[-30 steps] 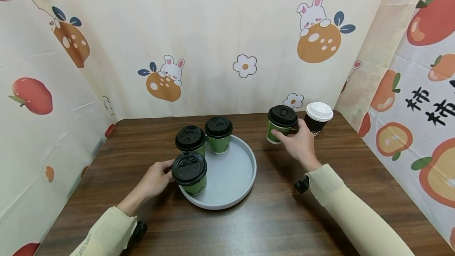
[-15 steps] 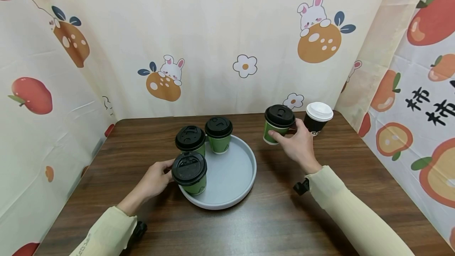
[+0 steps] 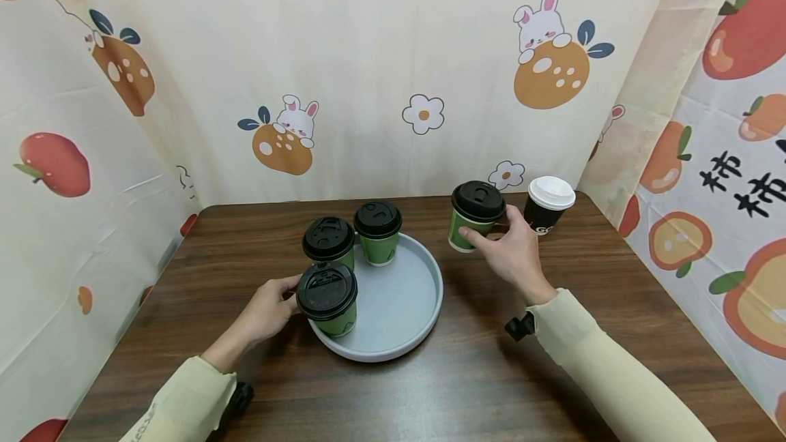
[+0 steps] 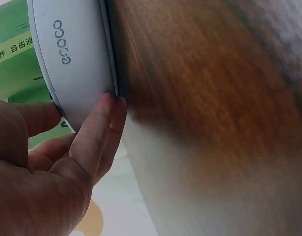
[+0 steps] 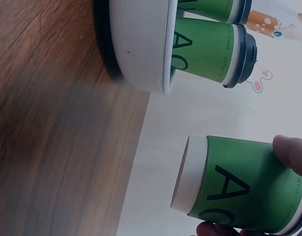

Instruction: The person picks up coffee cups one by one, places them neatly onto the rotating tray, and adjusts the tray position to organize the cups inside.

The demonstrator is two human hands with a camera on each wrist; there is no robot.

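A green lidded cup is gripped upright by the right hand, just right of the grey tray; the tray's left rim is pinched by the left hand; 3 cups stand inside.

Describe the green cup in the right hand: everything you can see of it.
The green cup is a paper cup with a black plastic lid and a white base rim; black letters run down its green wall. It stands roughly upright, lifted clear of the wooden table, to the right of the grey tray and just left of a dark cup with a white lid. The right hand grips its side, the fingers curled round the wall.
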